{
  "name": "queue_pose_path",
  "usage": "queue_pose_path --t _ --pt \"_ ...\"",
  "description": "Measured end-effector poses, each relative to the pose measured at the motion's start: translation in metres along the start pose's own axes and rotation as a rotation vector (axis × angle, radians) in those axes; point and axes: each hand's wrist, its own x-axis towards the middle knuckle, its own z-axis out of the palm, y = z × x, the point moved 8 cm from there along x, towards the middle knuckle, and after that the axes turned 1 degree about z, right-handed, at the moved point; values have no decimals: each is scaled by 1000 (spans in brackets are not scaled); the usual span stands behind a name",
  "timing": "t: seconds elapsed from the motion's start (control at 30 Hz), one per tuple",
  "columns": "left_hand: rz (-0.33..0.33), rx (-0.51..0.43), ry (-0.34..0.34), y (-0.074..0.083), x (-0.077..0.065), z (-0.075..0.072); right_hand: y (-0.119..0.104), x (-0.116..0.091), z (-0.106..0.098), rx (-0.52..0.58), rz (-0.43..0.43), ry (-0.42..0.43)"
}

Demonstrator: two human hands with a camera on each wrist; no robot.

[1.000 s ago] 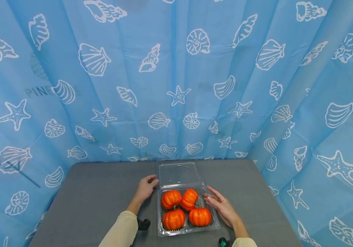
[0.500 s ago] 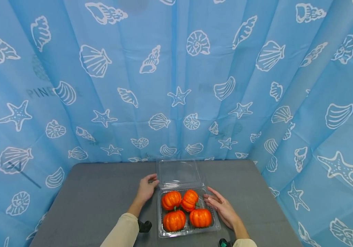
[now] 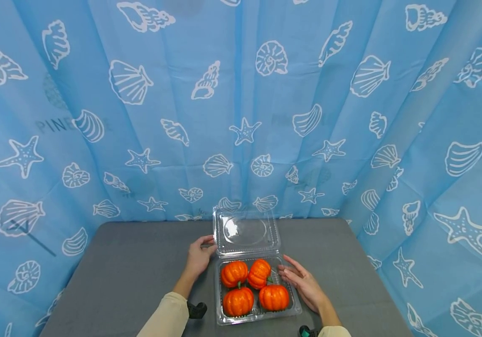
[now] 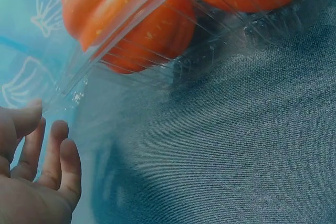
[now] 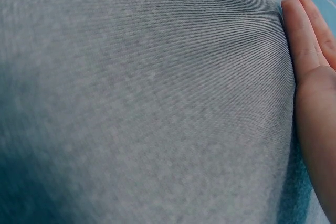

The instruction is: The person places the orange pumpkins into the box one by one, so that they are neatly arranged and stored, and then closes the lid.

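A clear plastic clamshell box [image 3: 259, 318] lies on the table with several orange toy pumpkins [image 3: 237, 302] in its base. Its hinged lid [image 3: 246, 231] tilts up at the far side. My left hand [image 3: 199, 255] is at the lid's left edge; in the left wrist view the thumb [image 4: 26, 119] and fingers pinch a corner of the clear plastic. On the other side, my right hand [image 3: 304, 282] rests with straight fingers against the right wall of the base. In the right wrist view those fingers [image 5: 302, 35] touch the box's ribbed side.
A grey cloth-covered table [image 3: 140, 267] spreads around the box. Behind and to the right hangs a blue curtain [image 3: 241, 93] printed with white shells and starfish. Dark straps with camera mounts [image 3: 197, 309] sit at the wrists.
The lid has swung upward from lying nearly flat behind the base, with its far edge now higher against the curtain. Both hands have barely moved, and the pumpkins stay in place.
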Motion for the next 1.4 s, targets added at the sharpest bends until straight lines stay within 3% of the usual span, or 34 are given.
queue_pose_path --t 0.2,0.37,0.63,1.07,1.4 --pt "31 14 43 3 -2 -3 1 0 1 5 -5 5" --pt "4 5 62 2 -4 -4 2 0 1 -1 6 9" --pt "-50 -171 -3 2 -9 -3 0 0 1 -9 10 18" --pt "-22 -232 -66 4 -16 -4 -2 -1 1 -9 16 14" --pt "-64 -234 -95 2 -25 -4 -2 0 1 -5 21 30"
